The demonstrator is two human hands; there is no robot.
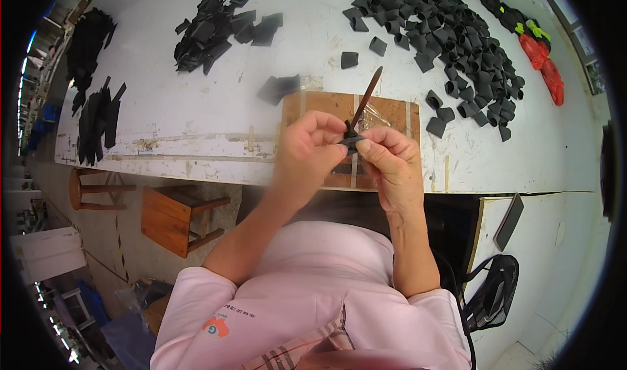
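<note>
The surface (157, 102) is a long white table, stained and scratched, with worn marks along its near edge. On it, before the person, lies a brown board (313, 105) with pale strips across. Over this board is the small dark piece (351, 143), between the two hands. The left hand (307, 144) and the right hand (395, 161) are narrow, the thumbs and fingers gripping this piece. A brown pointed stick (368, 99) rises just behind it; what holds its lower end I cannot tell.

At the far right of the surface spreads a big heap of dark tube-like pieces (457, 50), with red plastic (545, 66) near it. Farther left are a pile of flat dark pieces (209, 30) and some long dark strips (98, 125). In the room, wooden stools (166, 220) stand at the left, and a black bag (496, 291) is at the right.

The pink shirt (294, 298) carries small dark printing and a coloured emblem (215, 327).
</note>
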